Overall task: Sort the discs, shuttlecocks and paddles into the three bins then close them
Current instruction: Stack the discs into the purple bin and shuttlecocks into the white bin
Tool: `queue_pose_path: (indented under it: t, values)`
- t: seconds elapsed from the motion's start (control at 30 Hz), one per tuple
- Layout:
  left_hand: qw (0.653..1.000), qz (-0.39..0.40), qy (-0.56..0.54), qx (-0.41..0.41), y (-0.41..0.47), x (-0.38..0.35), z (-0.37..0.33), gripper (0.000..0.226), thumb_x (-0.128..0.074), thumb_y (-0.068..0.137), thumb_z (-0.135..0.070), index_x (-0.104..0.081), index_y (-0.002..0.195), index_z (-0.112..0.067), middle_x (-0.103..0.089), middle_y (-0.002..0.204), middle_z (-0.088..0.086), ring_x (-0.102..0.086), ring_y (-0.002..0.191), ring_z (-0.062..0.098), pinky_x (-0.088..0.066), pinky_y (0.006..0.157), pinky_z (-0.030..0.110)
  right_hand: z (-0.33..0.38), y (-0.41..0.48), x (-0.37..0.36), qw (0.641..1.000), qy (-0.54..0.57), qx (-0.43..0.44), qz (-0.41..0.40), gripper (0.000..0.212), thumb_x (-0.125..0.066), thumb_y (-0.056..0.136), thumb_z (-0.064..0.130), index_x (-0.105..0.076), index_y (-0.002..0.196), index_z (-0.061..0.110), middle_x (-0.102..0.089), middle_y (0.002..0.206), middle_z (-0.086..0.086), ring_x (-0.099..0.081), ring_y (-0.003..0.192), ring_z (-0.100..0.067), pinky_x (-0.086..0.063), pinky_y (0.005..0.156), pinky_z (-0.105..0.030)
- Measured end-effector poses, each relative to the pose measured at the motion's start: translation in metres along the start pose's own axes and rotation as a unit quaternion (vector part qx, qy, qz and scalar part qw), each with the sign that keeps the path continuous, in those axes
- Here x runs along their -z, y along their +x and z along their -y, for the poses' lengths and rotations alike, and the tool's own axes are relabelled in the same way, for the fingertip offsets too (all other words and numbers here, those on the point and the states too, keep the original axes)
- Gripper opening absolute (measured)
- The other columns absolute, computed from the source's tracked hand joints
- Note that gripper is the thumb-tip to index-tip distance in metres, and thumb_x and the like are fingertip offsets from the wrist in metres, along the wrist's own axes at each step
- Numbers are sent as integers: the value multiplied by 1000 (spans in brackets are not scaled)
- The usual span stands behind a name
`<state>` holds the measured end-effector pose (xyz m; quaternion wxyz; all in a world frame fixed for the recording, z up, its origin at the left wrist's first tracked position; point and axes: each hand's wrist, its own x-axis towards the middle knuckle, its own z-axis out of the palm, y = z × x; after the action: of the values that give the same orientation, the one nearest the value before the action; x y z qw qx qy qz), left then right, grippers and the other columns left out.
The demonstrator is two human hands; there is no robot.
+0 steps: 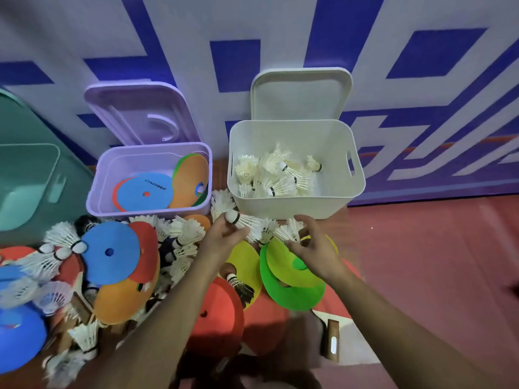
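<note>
Three bins stand in a row against the blue-and-white patterned wall [280, 37], all open: a green bin [28, 186] at the left edge of view, a purple bin [95, 189] in the middle with its lid [137, 113] leaning back on the wall, and a white bin [356, 189] on the right with its own lid [302, 94] propped upright behind it. The purple and white bins sit just beside each other with a narrow gap between them. The purple bin holds four discs that can be counted: a blue disc [146, 192] lying over a red one, and an orange disc [191, 181] tilted against the right wall over a green one. The white bin holds a cluster of shuttlecocks [275, 175], too tangled to count, bunched toward its left and back, leaving bare room along its right side. To the right of the bins the red floor [435, 262] is open. In front of the bins the floor is crowded with a pile of discs [109, 251] and loose shuttlecocks. The left hand [222, 234] grips one shuttlecock [238, 219] in its fingers, just below the white bin's front rim. The right hand [314, 248] pinches the feathers of another shuttlecock [289, 230] over a yellow disc [283, 256] that lies on a green disc [295, 293].
</note>
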<state>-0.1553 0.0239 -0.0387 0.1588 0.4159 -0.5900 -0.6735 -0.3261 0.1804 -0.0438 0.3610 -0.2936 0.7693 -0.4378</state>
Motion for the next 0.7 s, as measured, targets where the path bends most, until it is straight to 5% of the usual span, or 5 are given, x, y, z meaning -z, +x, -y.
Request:
queue_pose_path:
  t: [0.13, 0.33, 0.43, 0.53, 0.7]
  values:
    - [994, -24, -108, 23, -17, -13, -7, 29, -71, 80, -4, -63, 102, -21, -70, 88, 0, -62, 80, 13, -47, 76, 26, 28, -11, 12, 989, 151, 11, 4, 51, -65, 90, 13, -49, 130, 42, -54, 84, -20, -58, 65, -19, -50, 69, -36]
    - [981, 36, -179, 65, -35, -25, -15, 28, -68, 80, 4, -52, 101, -5, -66, 107, 11, -65, 101, 25, -50, 96, 36, 60, -8, 22, 971, 232, 34, -57, 27, -67, 90, 17, -49, 110, 13, -58, 74, -15, -60, 64, -14, -50, 65, -25]
    - [986, 70, -142, 49, -37, -31, -20, 36, -71, 77, -5, -55, 108, -4, -69, 112, 11, -66, 105, 22, -53, 90, 30, 61, -6, 16, 989, 114, 84, -47, 14, -61, 95, 20, -57, 94, 7, -63, 78, -22, -62, 67, -27, -49, 62, -30]
    - [994, 80, -77, 19, -33, -34, -20, 44, -65, 82, 8, -57, 118, -16, -73, 109, -2, -66, 103, 10, -52, 79, 19, 52, -5, 7, 990, -18, 138, 21, 20, -55, 98, 28, -60, 83, 15, -59, 75, -4, -55, 73, -15, -43, 69, -34]
    - [995, 89, 46, 5, -25, -24, -11, 48, -73, 80, 3, -61, 118, -23, -72, 110, -9, -65, 104, 4, -52, 87, 23, 41, -1, 12, 954, -228, 180, 71, 22, -54, 96, 39, -70, 102, 24, -51, 110, -3, -52, 107, -13, -39, 96, -26]
